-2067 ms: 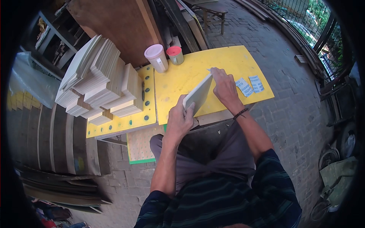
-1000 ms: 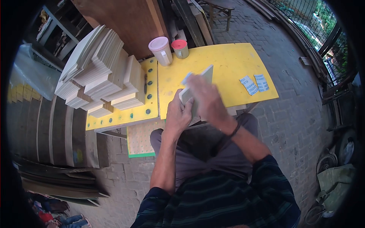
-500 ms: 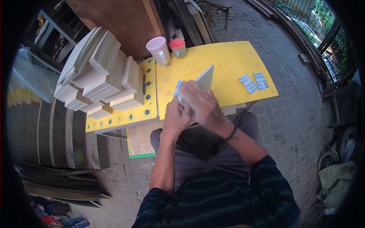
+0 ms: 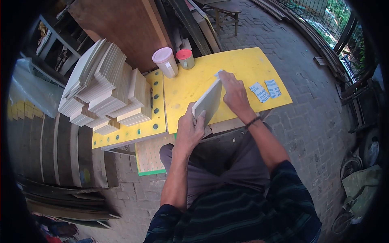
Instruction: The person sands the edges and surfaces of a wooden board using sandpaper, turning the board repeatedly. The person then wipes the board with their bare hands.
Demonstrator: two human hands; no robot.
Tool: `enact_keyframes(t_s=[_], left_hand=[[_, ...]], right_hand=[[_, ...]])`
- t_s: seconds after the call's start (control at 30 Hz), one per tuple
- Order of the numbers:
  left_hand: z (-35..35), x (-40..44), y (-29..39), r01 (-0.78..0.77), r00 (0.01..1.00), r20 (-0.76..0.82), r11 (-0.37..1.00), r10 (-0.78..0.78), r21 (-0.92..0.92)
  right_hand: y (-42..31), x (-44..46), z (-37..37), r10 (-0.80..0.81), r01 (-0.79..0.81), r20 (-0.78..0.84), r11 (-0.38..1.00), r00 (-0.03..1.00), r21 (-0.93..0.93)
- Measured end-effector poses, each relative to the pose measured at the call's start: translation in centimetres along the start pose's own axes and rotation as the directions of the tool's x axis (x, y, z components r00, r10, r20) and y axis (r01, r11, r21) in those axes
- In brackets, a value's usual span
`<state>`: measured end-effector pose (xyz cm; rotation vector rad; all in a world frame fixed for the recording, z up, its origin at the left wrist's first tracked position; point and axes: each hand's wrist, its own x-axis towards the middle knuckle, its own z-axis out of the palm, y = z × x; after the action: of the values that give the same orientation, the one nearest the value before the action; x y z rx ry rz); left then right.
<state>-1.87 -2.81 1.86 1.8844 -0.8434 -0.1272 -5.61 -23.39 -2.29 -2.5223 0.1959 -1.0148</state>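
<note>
A thin pale board [image 4: 208, 101] is held on edge, tilted, over the front of the yellow table [image 4: 243, 60]. My left hand [image 4: 190, 128] grips its near end, thumb on one face. At the far end, my right hand [image 4: 234, 92] is closed on a small piece of sandpaper [image 4: 219, 73] with a bluish-white back, pressed to the board's edge. Two printed sandpaper pieces, one left [image 4: 259, 91] and one right [image 4: 272, 89], lie on the table right of my right hand.
Stacked pale boards [image 4: 107, 85] stand on the table's left part. Behind are a pink-lidded container [image 4: 165, 62] and a red-lidded cup [image 4: 185, 59]. A stool [image 4: 227, 16] stands beyond the table. Dark planks [image 4: 65, 150] are at the left, and a green cloth [image 4: 360, 190] lies at the right.
My right hand has slid with the sandpaper from the board's near end to its far end. My left hand keeps its grip. The view has shifted slightly.
</note>
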Motion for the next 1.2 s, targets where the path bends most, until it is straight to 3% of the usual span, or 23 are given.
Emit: enact_keyframes(t_s=[0.1, 0.17, 0.27, 0.3, 0.33, 0.4, 0.43, 0.53, 0.57, 0.7, 0.77, 0.9, 0.97, 1.13, 1.2], left_hand=[[-0.2, 0.0, 1.1, 0.027, 1.000, 0.014, 0.997, -0.028, 0.073], [-0.1, 0.1, 0.3, 0.023, 1.000, 0.005, 0.999, -0.023, 0.033], [0.0, 0.0, -0.1, 0.011, 1.000, 0.011, 1.000, -0.012, 0.006], [-0.1, 0.1, 0.2, -0.009, 1.000, 0.008, 1.000, 0.009, 0.013], [-0.1, 0.2, 0.7, -0.016, 1.000, 0.010, 1.000, 0.016, 0.015], [-0.3, 0.2, 1.8, 0.058, 0.996, 0.059, 0.994, -0.063, 0.095], [-0.3, 0.2, 1.9, 0.050, 0.997, 0.060, 0.994, -0.056, 0.094], [0.0, 0.0, 1.8, 0.062, 0.997, 0.041, 0.994, -0.066, 0.091], [0.0, 0.0, 1.7, 0.057, 0.997, 0.042, 0.995, -0.061, 0.083], [0.4, 0.3, 1.0, -0.007, 0.999, 0.043, 0.999, 0.005, 0.053], [0.4, 0.3, 1.6, -0.003, 0.999, 0.044, 0.996, -0.001, 0.088], [0.0, -0.1, 1.8, 0.045, 0.997, 0.051, 0.994, -0.050, 0.103], [0.1, 0.1, 0.7, 0.037, 0.999, 0.038, 0.997, -0.039, 0.062], [0.1, 0.6, 1.2, -0.003, 1.000, 0.018, 0.999, 0.003, 0.051], [-0.3, 0.5, 1.7, 0.080, 0.994, 0.070, 0.992, -0.087, 0.095]], right_hand=[[-0.3, 0.5, -0.4, 0.098, -0.089, 0.060, 0.987, 0.993, -0.136], [-3.2, -1.0, -0.8, -0.136, 0.129, -0.083, 0.988, 0.987, -0.088], [-2.8, -1.1, -1.2, -0.163, 0.164, -0.078, 0.986, 0.983, 0.001], [-1.4, -0.6, -0.4, -0.123, 0.112, -0.099, 0.987, 0.987, -0.114], [0.1, -0.2, -0.3, -0.123, 0.110, -0.106, 0.987, 0.987, -0.117], [1.1, 1.0, -1.0, 0.145, -0.127, 0.137, 0.983, 0.980, -0.131], [0.8, 0.8, -1.0, 0.143, -0.126, 0.130, 0.983, 0.981, -0.134], [-2.3, -1.0, -1.0, -0.112, 0.097, -0.067, 0.976, 0.991, -0.194], [-3.3, -1.2, -1.6, -0.117, 0.107, -0.050, 0.980, 0.992, -0.168], [0.2, -0.1, -1.1, -0.047, 0.042, -0.037, 0.991, 0.998, -0.128], [1.4, 0.7, -0.9, 0.157, -0.137, 0.113, 0.976, 0.981, -0.167], [-0.3, -0.6, -0.7, 0.091, -0.086, 0.009, 0.965, 0.996, -0.249], [-2.0, -1.4, -1.0, -0.115, 0.087, -0.114, 0.970, 0.987, -0.227], [2.1, 0.4, -0.1, 0.071, -0.070, 0.000, 0.983, 0.998, -0.169], [3.1, 0.4, -0.5, 0.130, -0.118, 0.059, 0.976, 0.990, -0.181]])
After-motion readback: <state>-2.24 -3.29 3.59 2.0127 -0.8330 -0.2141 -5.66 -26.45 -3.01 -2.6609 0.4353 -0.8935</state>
